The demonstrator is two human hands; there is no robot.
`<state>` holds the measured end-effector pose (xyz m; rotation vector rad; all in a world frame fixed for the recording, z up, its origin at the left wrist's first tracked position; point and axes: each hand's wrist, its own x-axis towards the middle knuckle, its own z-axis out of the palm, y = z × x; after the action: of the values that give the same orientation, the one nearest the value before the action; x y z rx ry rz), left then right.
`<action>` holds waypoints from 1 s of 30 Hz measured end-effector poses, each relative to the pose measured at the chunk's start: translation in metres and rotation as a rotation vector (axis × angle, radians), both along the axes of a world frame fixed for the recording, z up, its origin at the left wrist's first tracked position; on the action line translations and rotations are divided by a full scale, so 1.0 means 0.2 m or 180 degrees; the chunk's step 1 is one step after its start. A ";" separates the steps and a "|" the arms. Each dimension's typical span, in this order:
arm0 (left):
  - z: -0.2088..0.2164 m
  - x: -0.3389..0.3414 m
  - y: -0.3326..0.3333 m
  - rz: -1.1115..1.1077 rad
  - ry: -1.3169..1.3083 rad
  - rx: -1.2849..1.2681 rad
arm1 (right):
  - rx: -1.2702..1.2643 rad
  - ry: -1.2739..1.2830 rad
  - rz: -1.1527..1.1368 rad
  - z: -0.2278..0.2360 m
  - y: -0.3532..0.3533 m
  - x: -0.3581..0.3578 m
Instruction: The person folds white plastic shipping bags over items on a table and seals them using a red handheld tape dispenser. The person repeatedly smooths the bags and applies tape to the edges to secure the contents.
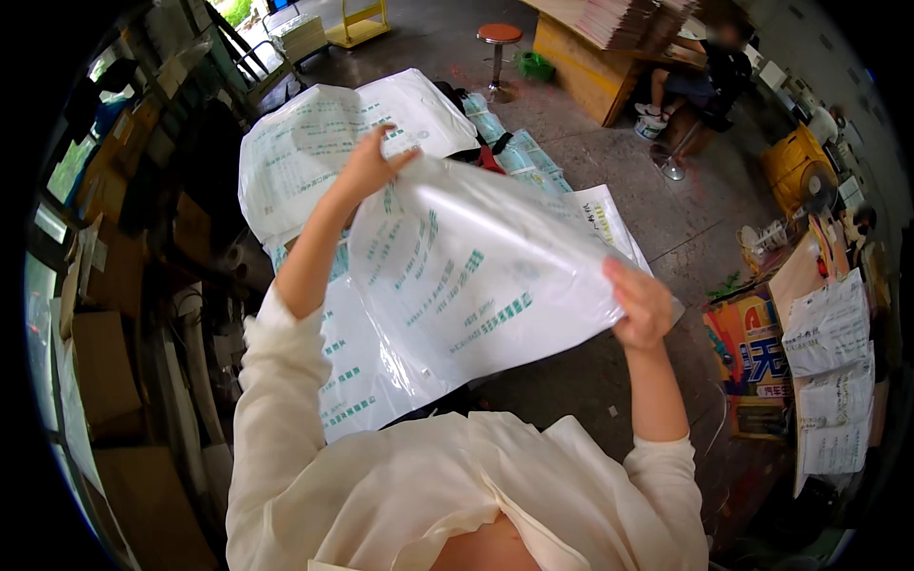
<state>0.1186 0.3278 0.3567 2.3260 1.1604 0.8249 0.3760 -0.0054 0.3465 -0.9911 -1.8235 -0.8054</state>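
Note:
A large, glossy white plastic sheet (457,257) with rows of green print is lifted and folded over in front of me. My right hand (638,305) is closed on its right edge, thumb and fingers pinching the plastic. At the sheet's upper left corner is my left hand (371,164), with its fingers apart; one finger lies against or just above the sheet's edge. Under and beyond it, another white printed plastic sheet (305,143) lies over a pile. The near left part of the plastic (367,371) hangs flat and creased close to my shirt.
Blue-green printed packs (524,157) lie behind the sheet. Farther off are a red-topped stool (499,34) and a wooden desk (581,62), with a seated person (709,76) beside it. Cardboard boxes (105,366) line the left; a colourful printed box (752,362) stands right.

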 end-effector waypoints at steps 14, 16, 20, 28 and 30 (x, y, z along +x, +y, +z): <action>-0.64 0.40 0.41 -0.1064 0.0117 -0.1956 | -0.0504 -0.0076 -0.0585 -0.33 -0.21 -0.18; -0.59 0.39 0.49 -0.1227 -0.1329 -0.2904 | -0.0432 0.0105 -0.0794 -0.36 -0.23 -0.18; -0.31 0.44 0.48 -0.1923 -0.2461 -0.3472 | -0.0076 0.0357 -0.1058 -0.33 -0.24 -0.17; 0.07 0.69 0.51 -0.1327 0.0442 -0.2420 | -0.0327 0.1667 -0.2123 -0.29 -0.24 -0.16; 0.09 0.83 0.45 -0.1178 0.0472 -0.2155 | -0.0306 0.2427 -0.1796 -0.39 -0.25 -0.10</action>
<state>0.2841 0.4188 0.3746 1.9434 0.8425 0.0940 0.3566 -0.0557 0.2689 -1.6387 -0.9381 -0.5380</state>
